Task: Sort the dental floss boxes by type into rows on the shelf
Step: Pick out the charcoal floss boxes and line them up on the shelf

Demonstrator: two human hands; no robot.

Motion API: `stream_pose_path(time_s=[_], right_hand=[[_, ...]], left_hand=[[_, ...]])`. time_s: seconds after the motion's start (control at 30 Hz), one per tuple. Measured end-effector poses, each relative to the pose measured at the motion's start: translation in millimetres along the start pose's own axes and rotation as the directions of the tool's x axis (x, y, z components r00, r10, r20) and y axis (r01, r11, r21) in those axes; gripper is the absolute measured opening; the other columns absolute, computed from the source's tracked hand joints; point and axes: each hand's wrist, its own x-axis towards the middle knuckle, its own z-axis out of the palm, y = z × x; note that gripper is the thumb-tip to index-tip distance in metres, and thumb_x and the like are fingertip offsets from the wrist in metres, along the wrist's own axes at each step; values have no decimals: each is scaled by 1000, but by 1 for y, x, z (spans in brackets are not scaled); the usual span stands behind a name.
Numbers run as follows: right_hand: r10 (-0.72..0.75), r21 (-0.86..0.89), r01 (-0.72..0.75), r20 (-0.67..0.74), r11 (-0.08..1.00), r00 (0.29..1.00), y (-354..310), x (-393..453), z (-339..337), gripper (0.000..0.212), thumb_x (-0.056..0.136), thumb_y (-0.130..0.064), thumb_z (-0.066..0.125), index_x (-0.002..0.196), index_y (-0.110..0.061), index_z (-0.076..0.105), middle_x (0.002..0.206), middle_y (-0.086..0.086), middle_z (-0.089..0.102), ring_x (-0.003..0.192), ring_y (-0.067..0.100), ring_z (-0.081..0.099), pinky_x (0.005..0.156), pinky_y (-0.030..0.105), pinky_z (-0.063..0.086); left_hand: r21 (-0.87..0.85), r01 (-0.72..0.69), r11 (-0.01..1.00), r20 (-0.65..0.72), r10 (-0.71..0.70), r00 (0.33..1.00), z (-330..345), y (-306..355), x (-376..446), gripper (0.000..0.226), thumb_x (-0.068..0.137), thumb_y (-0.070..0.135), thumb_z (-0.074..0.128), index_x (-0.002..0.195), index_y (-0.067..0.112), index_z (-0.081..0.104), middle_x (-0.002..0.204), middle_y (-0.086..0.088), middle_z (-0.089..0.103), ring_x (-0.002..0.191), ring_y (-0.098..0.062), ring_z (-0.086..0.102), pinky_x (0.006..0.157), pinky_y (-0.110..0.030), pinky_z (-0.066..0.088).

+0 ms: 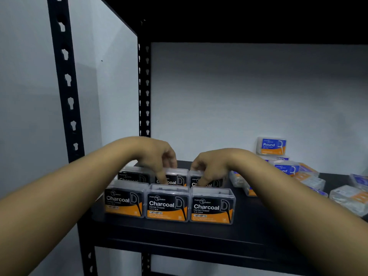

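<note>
Left hand [159, 156] gripping far-row middle Charcoal box [175, 177], right hand [209, 166] gripping far-row right Charcoal box [201, 181], just behind three near-row boxes [169, 204] on shelf [249, 226].

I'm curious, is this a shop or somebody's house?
Probably a shop stockroom: a black metal shelf rack, many identical Charcoal flosser boxes in rows, and blue Round boxes piled alongside.
</note>
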Motion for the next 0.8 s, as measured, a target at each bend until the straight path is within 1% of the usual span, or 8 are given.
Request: stream_pose_path(time_s=[0.07, 0.17, 0.23, 0.3, 0.4, 0.57, 0.67, 0.8], right_hand=[[13, 41, -13, 3, 999, 1000, 3, -1, -1, 29, 85, -35, 79, 110, -30, 66, 98, -13, 61, 93, 25, 66, 79, 48, 64], [33, 89, -37, 38, 995, 999, 6, -4, -2, 32, 88, -34, 78, 117, -30, 65, 106, -8, 61, 93, 26, 66, 74, 50, 65], [39, 98, -45, 56, 994, 998, 5, -3, -3, 33, 89, -33, 77, 120, -31, 65, 118, -1, 64, 100, 30, 69, 74, 51, 64], [44, 100, -50, 60, 994, 997, 5, -3, -3, 33, 89, -32, 77, 119, -32, 64, 123, 2, 64, 102, 33, 69, 73, 51, 65], [43, 104, -49, 63, 993, 997, 5, -1, -2, 31, 89, -31, 77, 117, -33, 64, 123, 4, 65, 103, 33, 69, 72, 50, 65], [21, 112, -26, 46, 993, 999, 6, 3, 0, 38, 85, -34, 79, 119, -36, 62, 119, 3, 68, 103, 31, 70, 79, 51, 63], [11, 125, -15, 33, 992, 999, 4, 6, 3, 44, 70, -49, 81, 111, -46, 64, 111, -5, 69, 100, 30, 69, 86, 53, 61], [-5, 131, 2, 17, 991, 1000, 6, 6, 4, 30, 81, -44, 78, 108, -42, 66, 100, -14, 63, 97, 29, 65, 88, 55, 60]], left_hand=[[35, 38, 999, -1, -38, 999, -9, -7, -12, 62, 70, 29, 92, 125, 29, 65, 114, 12, 71, 97, -11, 68, 86, -30, 57], [123, 106, 987, -6, -106, 994, -9, -14, -19, 60, 71, 26, 91, 125, 29, 64, 118, 11, 70, 100, -13, 66, 88, -31, 56], [177, 157, 972, -19, -156, 988, -5, -17, -18, 56, 73, 24, 89, 124, 30, 67, 111, 14, 67, 103, -17, 65, 96, -41, 56], [185, 194, 963, -33, -191, 981, 0, -20, -16, 53, 77, 22, 86, 126, 27, 67, 101, 15, 61, 104, -19, 62, 99, -43, 55], [204, 197, 959, -56, -190, 980, 3, -19, -14, 51, 79, 23, 84, 127, 23, 66, 105, 10, 60, 99, -18, 58, 96, -35, 53], [152, 185, 971, -65, -176, 982, 4, -19, -12, 50, 77, 26, 87, 123, 26, 68, 114, 6, 66, 100, -18, 61, 95, -35, 54], [118, 152, 981, -87, -142, 986, 5, -19, -11, 50, 75, 28, 88, 120, 27, 69, 103, 10, 65, 101, -17, 62, 87, -28, 49], [96, 141, 985, -98, -132, 986, 6, -20, -9, 45, 73, 27, 89, 114, 26, 72, 95, 11, 65, 103, -18, 64, 90, -31, 52]])
